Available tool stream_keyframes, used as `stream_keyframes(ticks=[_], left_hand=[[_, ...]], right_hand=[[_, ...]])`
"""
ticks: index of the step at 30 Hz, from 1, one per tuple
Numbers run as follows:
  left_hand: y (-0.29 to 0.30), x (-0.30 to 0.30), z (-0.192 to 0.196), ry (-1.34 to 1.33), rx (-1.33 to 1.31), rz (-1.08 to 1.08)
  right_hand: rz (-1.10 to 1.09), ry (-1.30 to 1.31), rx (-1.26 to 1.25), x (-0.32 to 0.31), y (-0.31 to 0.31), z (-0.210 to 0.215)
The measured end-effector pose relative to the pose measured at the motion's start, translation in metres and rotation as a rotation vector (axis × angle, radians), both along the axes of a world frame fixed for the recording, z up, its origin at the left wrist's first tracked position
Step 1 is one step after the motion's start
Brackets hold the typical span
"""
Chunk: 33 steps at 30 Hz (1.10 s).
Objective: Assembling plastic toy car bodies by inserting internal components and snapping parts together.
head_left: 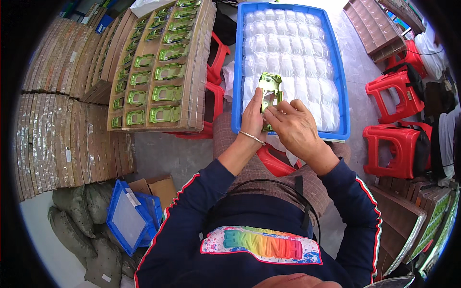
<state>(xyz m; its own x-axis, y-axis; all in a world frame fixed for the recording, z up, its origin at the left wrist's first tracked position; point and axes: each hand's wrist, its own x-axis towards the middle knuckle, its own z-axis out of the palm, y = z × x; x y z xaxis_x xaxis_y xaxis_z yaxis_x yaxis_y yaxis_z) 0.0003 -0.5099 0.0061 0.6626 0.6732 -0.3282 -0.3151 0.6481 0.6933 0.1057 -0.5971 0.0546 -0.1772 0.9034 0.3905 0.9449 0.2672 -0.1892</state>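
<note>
Green glossy open-framed part (271,87), held over near side of blue rectangular plastic tray (239,57) filled with rows of white wrapped bundles (283,45). Left hand (252,114): closed around frame's left edge. Right hand (293,122): fingers curled at lower end, pinch unclear. Suggested: brace firmly left, press lightly right, avoid flexing slim rails.

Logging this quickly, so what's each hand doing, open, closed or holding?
Left hand: holding a green frame by its left side.
Right hand: curled at the frame's lower end; whether it grips can't be told.
</note>
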Motion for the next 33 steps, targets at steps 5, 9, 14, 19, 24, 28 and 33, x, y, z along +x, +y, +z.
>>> stream_keyframes(ticks=[5, 9, 14, 19, 24, 28, 33], left_hand=[[-0.001, 0.004, 0.019, -0.057, 0.016, -0.015], [-0.002, 0.006, 0.017, -0.091, 0.024, -0.003], [-0.002, 0.008, 0.019, -0.131, 0.011, 0.03], [0.003, 0.008, 0.008, -0.048, 0.073, 0.018], [0.006, 0.009, 0.011, 0.043, 0.057, 0.028], [0.008, 0.011, 0.017, 0.06, 0.09, 0.039], [0.013, 0.009, -0.004, 0.058, 0.039, 0.036]], right_hand=[[-0.051, 0.01, 0.042, -0.001, -0.006, 0.008], [-0.074, 0.035, 0.029, -0.001, -0.007, 0.005], [-0.028, 0.028, 0.072, 0.002, -0.002, 0.005], [0.001, -0.016, 0.014, 0.004, 0.007, 0.006], [0.055, 0.016, -0.157, 0.01, 0.008, 0.02], [0.054, -0.008, -0.094, 0.01, 0.004, 0.029], [-0.035, -0.02, -0.087, -0.002, 0.003, 0.006]])
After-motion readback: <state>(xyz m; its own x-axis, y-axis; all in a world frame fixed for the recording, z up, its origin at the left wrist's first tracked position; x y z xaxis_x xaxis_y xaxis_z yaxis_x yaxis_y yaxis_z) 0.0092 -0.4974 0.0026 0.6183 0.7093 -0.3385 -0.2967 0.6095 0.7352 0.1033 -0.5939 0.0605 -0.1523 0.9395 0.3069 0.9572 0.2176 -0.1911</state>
